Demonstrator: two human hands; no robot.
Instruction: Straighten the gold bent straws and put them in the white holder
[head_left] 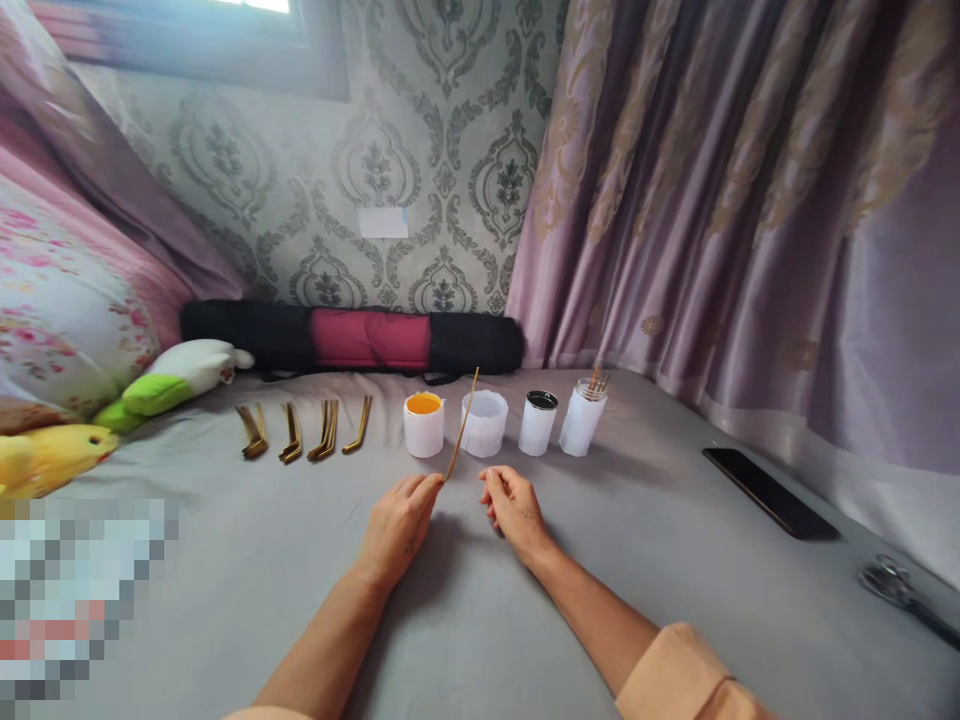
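Two bare forearms are seen reaching up from the bottom edge of the frame onto a grey sheet [247, 590]; a peach sleeve [679, 675] is seen at the lower right. Just below the centre, the left hand [397, 525] is rested on the sheet with its fingertips pinched shut on the lower end of a thin stick [462, 424]; the stick is tilted up and to the right, its upper end shown in front of the cups. Just to the right, close by but apart, the right hand [514, 505] is laid with its fingers loosely curled and nothing gripped.

Behind the hands, a row of four white cups is set across the centre: a cup of orange liquid [424, 424]; an empty cup [485, 423]; a cup with a dark top [538, 422]; a cup holding sticks [583, 415]. To the left of the row, four groups of bent golden straws [300, 430] are laid out on the sheet.

At the right, a dark phone [769, 491] is laid flat, and scissors [892, 583] are seen near the right edge; plush toys [112, 415] are placed at the left edge. Farther back, a black and red roll bag [352, 338] is laid against patterned wallpaper [420, 130]; mauve curtains [750, 200] fill the upper right.
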